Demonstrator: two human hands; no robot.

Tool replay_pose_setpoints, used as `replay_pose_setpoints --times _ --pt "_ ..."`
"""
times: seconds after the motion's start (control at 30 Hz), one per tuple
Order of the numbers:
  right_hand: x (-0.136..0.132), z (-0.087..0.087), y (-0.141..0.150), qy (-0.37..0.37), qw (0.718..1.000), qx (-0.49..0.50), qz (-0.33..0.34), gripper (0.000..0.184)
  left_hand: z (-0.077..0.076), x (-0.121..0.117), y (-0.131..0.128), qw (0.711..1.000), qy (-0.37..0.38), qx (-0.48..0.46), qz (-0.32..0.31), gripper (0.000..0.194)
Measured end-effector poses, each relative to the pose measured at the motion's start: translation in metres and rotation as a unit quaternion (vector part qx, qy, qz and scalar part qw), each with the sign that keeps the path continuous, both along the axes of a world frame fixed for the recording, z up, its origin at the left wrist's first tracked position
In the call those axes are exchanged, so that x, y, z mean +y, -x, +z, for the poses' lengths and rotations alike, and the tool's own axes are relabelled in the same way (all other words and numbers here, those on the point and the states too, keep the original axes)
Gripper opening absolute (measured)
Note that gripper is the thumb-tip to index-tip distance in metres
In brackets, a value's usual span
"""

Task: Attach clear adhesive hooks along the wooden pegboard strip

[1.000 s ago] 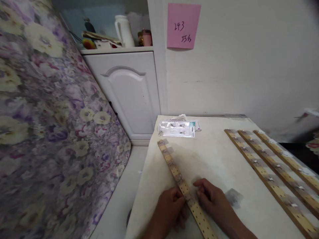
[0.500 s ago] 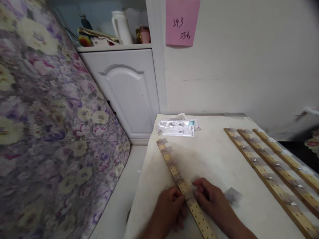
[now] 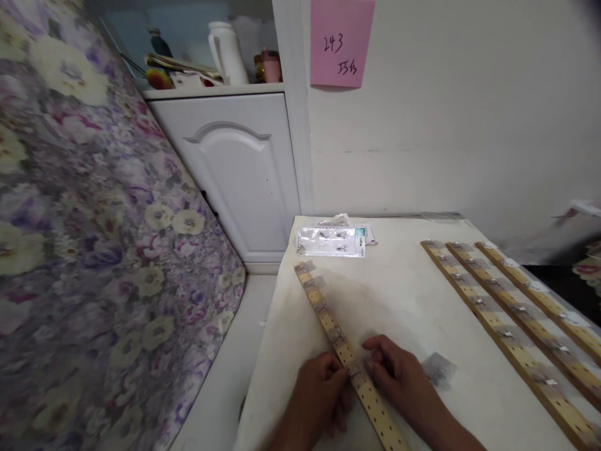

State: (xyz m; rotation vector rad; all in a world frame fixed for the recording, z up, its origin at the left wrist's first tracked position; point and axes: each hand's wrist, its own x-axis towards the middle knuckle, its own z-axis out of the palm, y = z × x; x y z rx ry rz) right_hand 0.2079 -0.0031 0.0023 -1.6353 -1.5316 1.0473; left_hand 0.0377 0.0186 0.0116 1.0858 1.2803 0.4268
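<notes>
A narrow wooden strip (image 3: 315,302) with rows of small holes lies slanted on the white table, and several clear plastic pieces with small shiny fittings are spaced along it. At the strip's left edge my left hand (image 3: 315,391) is closed in a pinch, its fingertips touching the strip beside one clear piece (image 3: 357,374); what it pinches is too small to make out. Across the strip, my right hand (image 3: 399,376) has curled fingers, with thumb and forefinger at the edge of that same clear piece. A loose pile of clear plastic pieces (image 3: 439,369) lies right of my right hand.
Three more wooden strips (image 3: 488,322) with similar clear pieces lie along the table's right side. Clear blister packaging (image 3: 331,242) rests at the far left corner of the table (image 3: 399,269). A floral curtain (image 3: 117,250) and a white cabinet (image 3: 235,181) stand to the left.
Both hands keep nearly the same place and pose at the strip. The view has shifted very slightly.
</notes>
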Motion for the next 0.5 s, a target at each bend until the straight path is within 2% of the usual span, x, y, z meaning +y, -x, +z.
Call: replay_pose_setpoints --times 0.3,0.5 --pt "-0.0007 0.0025 0.0021 0.003 1.000 -0.018 0.002 0.018 0.0025 0.0002 -0.0005 1.000 0.002 -0.004 0.000 0.016" --pt "-0.0005 0.0055 0.0048 0.017 1.000 -0.026 -0.005 0.020 -0.0035 -0.0005 0.0000 1.000 -0.006 -0.005 -0.001 0.016"
